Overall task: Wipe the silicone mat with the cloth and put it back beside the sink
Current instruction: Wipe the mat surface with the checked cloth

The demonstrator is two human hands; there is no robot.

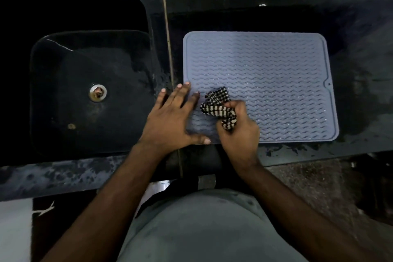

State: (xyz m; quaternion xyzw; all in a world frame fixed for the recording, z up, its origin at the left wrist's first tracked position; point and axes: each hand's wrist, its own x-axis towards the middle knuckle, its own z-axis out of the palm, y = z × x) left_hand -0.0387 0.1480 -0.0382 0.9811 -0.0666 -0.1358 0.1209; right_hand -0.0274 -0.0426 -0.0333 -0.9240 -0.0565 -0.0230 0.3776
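Note:
A grey-blue silicone mat (265, 70) with wavy ridges lies flat on the dark counter, just right of the sink. My left hand (170, 119) presses flat on the mat's near left corner, fingers spread and straight. My right hand (238, 130) grips a bunched black-and-white checked cloth (219, 104) and holds it against the mat's near left part. Part of the cloth is hidden inside the fist.
A black stone sink (148, 53) with a metal drain (97, 92) fills the left side. The dark counter (361, 49) around the mat looks wet in patches. The counter's front edge runs just below the mat, close to my body.

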